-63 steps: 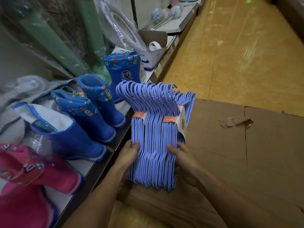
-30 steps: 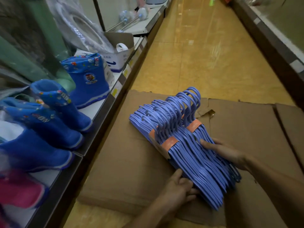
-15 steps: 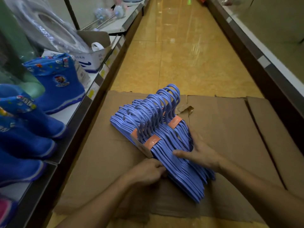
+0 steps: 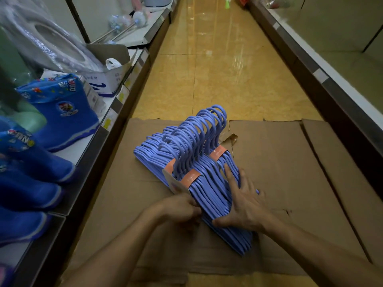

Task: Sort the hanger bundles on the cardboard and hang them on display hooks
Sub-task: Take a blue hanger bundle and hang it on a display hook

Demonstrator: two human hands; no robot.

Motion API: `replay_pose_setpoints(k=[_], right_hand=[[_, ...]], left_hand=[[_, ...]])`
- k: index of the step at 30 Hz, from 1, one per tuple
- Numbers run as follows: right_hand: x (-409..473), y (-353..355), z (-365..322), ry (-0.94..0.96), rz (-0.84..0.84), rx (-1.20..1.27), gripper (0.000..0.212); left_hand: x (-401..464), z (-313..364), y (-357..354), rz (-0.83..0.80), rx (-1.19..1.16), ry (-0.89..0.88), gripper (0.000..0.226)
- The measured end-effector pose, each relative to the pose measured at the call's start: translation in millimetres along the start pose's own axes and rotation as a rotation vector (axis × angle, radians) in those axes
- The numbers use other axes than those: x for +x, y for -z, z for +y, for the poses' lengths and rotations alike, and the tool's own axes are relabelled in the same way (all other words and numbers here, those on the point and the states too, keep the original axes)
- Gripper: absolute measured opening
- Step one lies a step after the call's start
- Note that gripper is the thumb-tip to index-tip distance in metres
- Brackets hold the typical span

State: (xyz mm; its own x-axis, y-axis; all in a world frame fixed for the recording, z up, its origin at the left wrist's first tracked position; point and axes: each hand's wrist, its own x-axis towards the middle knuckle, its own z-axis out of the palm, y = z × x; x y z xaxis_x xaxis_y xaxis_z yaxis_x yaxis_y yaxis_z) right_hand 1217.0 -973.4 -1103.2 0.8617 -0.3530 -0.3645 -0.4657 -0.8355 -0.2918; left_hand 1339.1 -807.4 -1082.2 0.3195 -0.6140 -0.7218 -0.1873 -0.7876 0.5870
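Several bundles of lilac-blue plastic hangers (image 4: 192,162), each banded with an orange paper strip (image 4: 191,178), lie stacked on flattened brown cardboard (image 4: 290,162) on the floor, hooks pointing away from me. My left hand (image 4: 180,206) grips the near left edge of the stack, fingers curled around the hangers. My right hand (image 4: 242,197) lies flat on top of the stack with fingers spread and straight. No display hooks are in view.
A low shelf (image 4: 99,146) runs along the left, carrying blue children's rain boots (image 4: 62,112), a white shoe box (image 4: 105,81) and plastic-wrapped goods. Another shelf edge (image 4: 323,79) lines the right. Yellow tiled aisle floor (image 4: 223,65) stretches ahead.
The stack was carried from beside the left shelf and laid down on the cardboard. My right hand has slid up on top of it; my left hand closed on its near edge.
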Motion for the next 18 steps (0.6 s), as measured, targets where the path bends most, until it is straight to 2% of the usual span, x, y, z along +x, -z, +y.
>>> replay_pose_setpoints(k=[4,5,6,8,10,11,13,18], right_hand=[[-1,-1,0,0.005,0.007,-0.006,0.146],[0,-1,0,0.004,0.004,-0.008,0.146],[0,-2,1,0.003,0.001,-0.012,0.146],[2,-2,2,0.010,-0.002,-0.019,0.146],[5,-2,4,0.026,-0.003,-0.032,0.147],[6,-1,6,0.034,-0.007,-0.043,0.146],[11,2,12,0.047,-0.015,-0.069,0.145],[23,12,24,0.105,-0.034,-0.089,0.144]], left_hand=[[-18,-28,32,-0.094,-0.271,0.208,0.026],[-20,-36,37,-0.036,-0.357,0.243,0.026],[-18,-44,41,0.098,-0.483,0.250,0.027],[-5,-54,49,0.443,-0.899,0.147,0.031],[8,-55,57,0.587,-1.412,-0.040,0.034],[14,-52,60,0.581,-1.608,-0.123,0.039],[22,-44,62,0.524,-1.833,-0.226,0.051],[33,-34,54,0.451,-2.031,-0.424,0.047]])
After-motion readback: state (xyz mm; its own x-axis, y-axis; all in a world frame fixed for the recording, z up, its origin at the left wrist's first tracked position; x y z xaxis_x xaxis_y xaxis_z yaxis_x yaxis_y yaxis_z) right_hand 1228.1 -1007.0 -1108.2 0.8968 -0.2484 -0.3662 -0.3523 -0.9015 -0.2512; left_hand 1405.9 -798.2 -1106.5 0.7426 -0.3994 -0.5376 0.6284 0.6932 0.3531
